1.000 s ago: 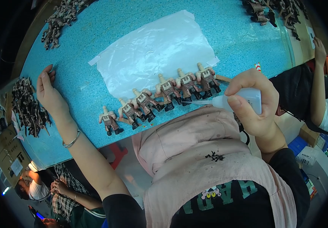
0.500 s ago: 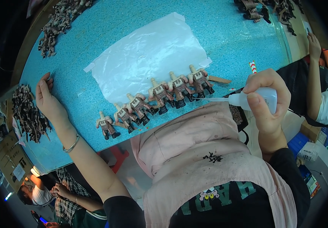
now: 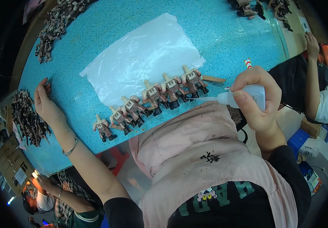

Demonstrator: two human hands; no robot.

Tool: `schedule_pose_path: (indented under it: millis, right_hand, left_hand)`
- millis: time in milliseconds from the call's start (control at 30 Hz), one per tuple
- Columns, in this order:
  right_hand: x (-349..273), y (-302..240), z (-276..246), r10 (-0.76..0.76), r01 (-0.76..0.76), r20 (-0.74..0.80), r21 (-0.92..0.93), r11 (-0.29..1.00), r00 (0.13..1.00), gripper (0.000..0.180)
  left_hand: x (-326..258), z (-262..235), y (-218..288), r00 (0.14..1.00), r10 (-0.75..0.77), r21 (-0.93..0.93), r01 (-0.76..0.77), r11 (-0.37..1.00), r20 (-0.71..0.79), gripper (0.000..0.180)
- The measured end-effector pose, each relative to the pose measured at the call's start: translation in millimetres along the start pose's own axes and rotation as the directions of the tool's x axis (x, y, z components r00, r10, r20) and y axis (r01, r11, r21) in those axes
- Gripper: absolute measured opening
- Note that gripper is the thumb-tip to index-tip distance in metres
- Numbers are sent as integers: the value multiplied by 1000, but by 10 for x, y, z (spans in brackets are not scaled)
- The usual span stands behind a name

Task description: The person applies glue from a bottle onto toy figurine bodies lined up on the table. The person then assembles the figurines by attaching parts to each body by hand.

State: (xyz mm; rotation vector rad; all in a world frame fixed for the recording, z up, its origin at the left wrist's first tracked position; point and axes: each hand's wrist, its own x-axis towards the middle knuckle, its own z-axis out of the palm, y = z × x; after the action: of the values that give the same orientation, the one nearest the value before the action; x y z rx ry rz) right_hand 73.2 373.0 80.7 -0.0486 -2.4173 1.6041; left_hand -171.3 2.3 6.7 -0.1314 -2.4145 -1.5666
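My right hand [image 3: 258,97] grips a white squeeze bottle [image 3: 256,95] between thumb and fingers. Its long thin nozzle [image 3: 207,98] points left, the tip close to the dark boots of the toy figures at the table's near edge. Several headless figures with pale neck pegs, tan-brown clothes and black boots lie there in a slanting row, from the leftmost figure [image 3: 103,128] to the rightmost figure [image 3: 193,80]. Whether the tip touches a boot I cannot tell. My left hand [image 3: 49,102] rests on the blue tabletop, fingers loosely bent, holding nothing.
A taped white sheet [image 3: 141,53] lies beyond the row, with a flat wooden stick [image 3: 213,79] by its right end. Heaps of figure parts lie at the left [image 3: 29,117], far left [image 3: 59,26] and far right [image 3: 247,8]. Other people sit at both sides.
The whole view has shifted slightly left. My right hand keeps the bottle at the boots with little change. At lower left, another person's hand has moved toward a bright light.
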Motion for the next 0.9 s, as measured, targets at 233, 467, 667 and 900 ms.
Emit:
schedule_pose_path:
  millis: [233,467,667,900]
  right_hand:
    - [11,6,-16,-20,19,29,35,999,999,7]
    - [15,-4,-23,-11,10,34,34,999,999,7]
    - [15,-10,-81,-13,12,19,37,999,1000,8]
    - [-68,28,-255,-12,16,-131,30,999,991,7]
  left_hand:
    - [20,-23,40,1000,-3,15,3,1000,8,32]
    - [1,1,6,1000,1,-1,-1,1000,8,32]
    - [8,-1,10,1000,-2,6,2,1000,4,32]
    - [15,-36,-23,1000,7,29,-7,1000,18,33]
